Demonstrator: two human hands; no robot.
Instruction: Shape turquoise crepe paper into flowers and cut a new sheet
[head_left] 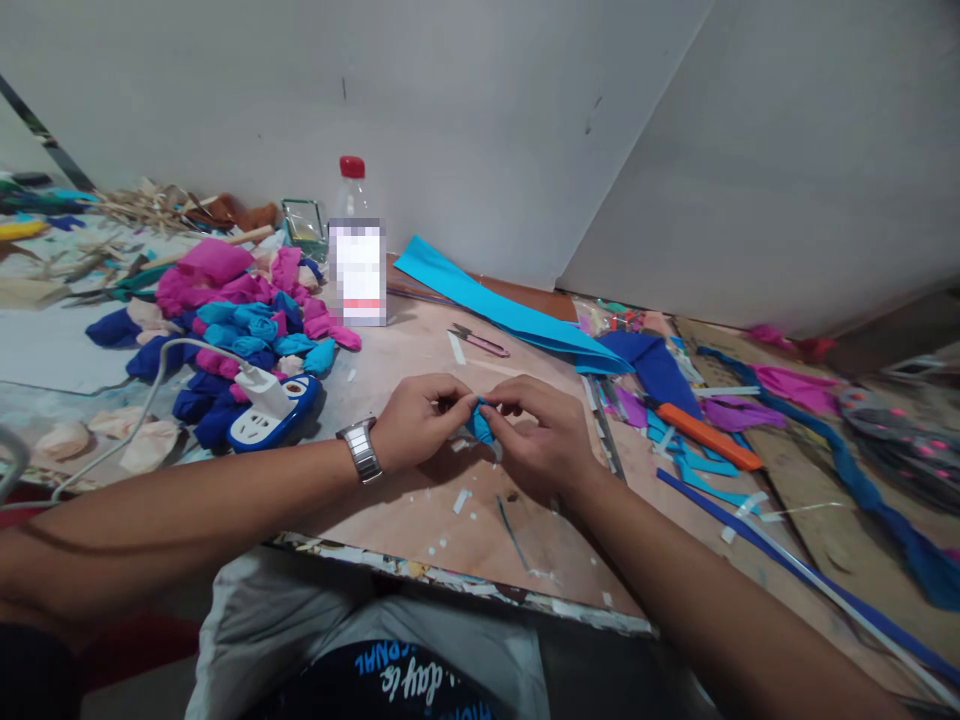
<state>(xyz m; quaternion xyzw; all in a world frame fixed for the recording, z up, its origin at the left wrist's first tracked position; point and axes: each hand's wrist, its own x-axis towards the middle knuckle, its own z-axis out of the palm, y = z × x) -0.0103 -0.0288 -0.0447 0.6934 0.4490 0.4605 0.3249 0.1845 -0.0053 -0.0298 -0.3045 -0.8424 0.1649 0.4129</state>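
Between my two hands is a small rolled piece of light blue fabric [480, 425], just above the table. My left hand [424, 420], with a metal watch at the wrist, pinches it from the left. From the right, my right hand [544, 430] grips the same piece between thumb and forefinger. Beyond the hands lie pink thread snips [480, 341] and a long bright blue fabric strip [495, 310]. At left sits a heap of rolled fabric pieces in light blue [255, 322], pink [206, 275] and dark blue [202, 397].
A blue power strip [277, 425] with a white plug and cord lies near my left forearm. A bottle with a red cap [352, 167] stands at the back by the wall. An orange utility knife [709, 436] lies right, among fabric scraps [697, 465].
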